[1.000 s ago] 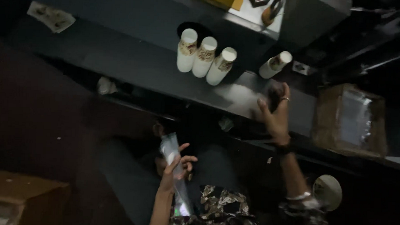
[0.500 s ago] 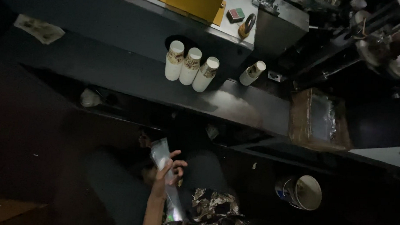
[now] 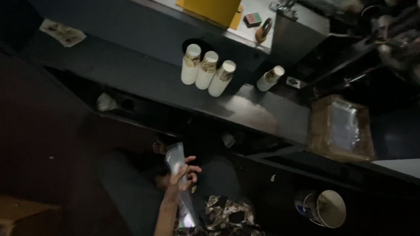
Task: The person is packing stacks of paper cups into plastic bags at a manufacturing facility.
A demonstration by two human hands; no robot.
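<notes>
Cardboard box (image 3: 342,129) on the dark counter (image 3: 141,73) holds clear plastic; white cups (image 3: 208,69) stand nearby. Left hand (image 3: 182,175), fingers spread, grips a long transparent sleeve (image 3: 178,170) below the counter. Right hand unseen.

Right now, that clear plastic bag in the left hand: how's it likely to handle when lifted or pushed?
The clear plastic bag looks thin and glossy, so it is probably floppy and very light. The left hand holds it by spread fingers partway up its length; the top stands up, so the film seems to have some stiffness. The shiny surface suggests it could slip. The dim light limits certainty.
</notes>
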